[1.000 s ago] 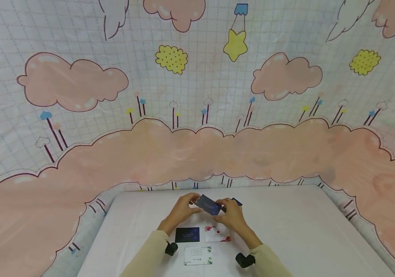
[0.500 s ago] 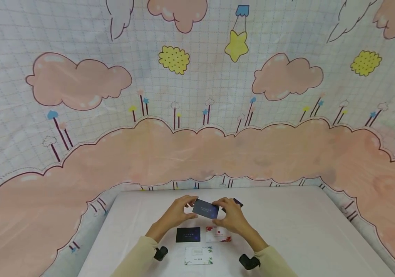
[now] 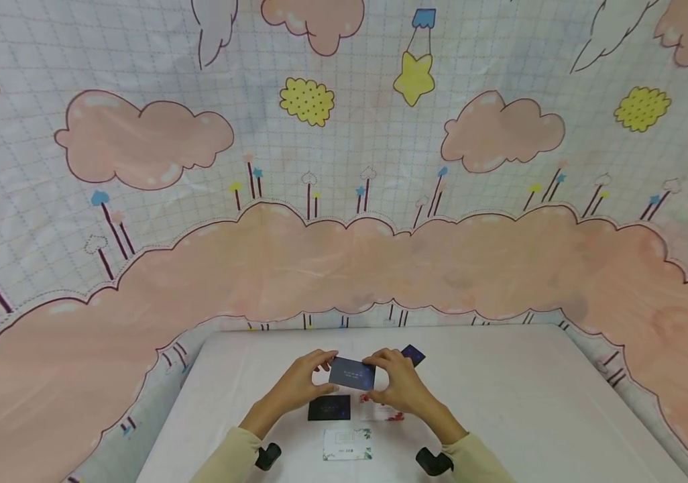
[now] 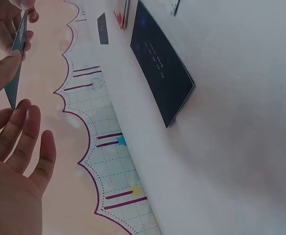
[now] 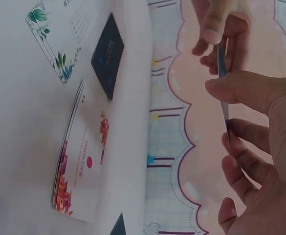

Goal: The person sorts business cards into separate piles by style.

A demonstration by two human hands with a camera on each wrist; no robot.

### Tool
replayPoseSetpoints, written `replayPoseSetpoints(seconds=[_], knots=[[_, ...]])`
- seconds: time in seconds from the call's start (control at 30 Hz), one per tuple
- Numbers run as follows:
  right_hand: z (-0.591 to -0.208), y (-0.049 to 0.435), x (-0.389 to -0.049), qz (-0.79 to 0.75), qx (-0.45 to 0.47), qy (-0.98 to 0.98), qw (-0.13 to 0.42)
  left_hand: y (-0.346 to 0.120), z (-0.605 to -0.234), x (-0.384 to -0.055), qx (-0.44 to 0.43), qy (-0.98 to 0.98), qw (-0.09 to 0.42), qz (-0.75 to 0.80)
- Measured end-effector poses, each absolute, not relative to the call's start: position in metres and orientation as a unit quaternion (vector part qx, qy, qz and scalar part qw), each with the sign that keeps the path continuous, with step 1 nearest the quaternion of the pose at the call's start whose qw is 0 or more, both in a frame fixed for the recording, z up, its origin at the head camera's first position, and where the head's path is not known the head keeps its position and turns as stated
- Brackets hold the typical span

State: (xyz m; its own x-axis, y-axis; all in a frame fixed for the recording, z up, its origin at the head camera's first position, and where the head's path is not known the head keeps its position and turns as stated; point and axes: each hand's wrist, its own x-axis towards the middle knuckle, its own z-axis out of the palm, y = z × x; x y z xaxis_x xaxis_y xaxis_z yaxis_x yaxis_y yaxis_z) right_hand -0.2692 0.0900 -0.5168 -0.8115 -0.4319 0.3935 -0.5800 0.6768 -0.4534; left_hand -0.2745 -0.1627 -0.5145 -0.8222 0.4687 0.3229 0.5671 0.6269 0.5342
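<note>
Both hands hold up a dark blue business card (image 3: pixel 353 373) with small pale lettering, above the table. My left hand (image 3: pixel 294 382) pinches its left end between thumb and fingers. At the other end, my right hand (image 3: pixel 403 384) grips the card the same way. The left wrist view shows the card (image 4: pixel 16 73) nearly edge-on, with the left thumb on one face. Below lie a dark stack of cards (image 3: pixel 328 408) and a white stack with red decoration (image 5: pixel 86 161), partly hidden by the right hand in the head view.
Nearer the person lies a white card with green leaf corners (image 3: pixel 347 445). Another dark blue card (image 3: pixel 414 354) rests behind the right hand. The white table (image 3: pixel 531 402) ends at a cartoon-printed cloth backdrop (image 3: pixel 344 261).
The held card has come down toward the person and slightly left, and its slant has lessened. The left hand has shifted left and down with it; more of the far dark card shows.
</note>
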Motion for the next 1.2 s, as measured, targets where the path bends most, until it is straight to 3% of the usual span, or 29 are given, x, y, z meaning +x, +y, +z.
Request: replayPoseSetpoints(seconds=[0.27, 0.57, 1.2], knots=[[-0.518, 0.086, -0.269, 0.288, 0.305, -0.897, 0.141, -0.169, -0.516, -0.270, -0.279, -0.907, 0.074, -0.306], [-0.523, 0.080, -0.271, 0.341, 0.281, -0.893, 0.088, -0.182, -0.521, -0.267, -0.264, -0.904, 0.063, -0.330], [-0.548, 0.064, -0.274, 0.324, 0.276, -0.903, 0.050, -0.199, -0.542, -0.255, -0.233, -0.920, 0.048, -0.311]])
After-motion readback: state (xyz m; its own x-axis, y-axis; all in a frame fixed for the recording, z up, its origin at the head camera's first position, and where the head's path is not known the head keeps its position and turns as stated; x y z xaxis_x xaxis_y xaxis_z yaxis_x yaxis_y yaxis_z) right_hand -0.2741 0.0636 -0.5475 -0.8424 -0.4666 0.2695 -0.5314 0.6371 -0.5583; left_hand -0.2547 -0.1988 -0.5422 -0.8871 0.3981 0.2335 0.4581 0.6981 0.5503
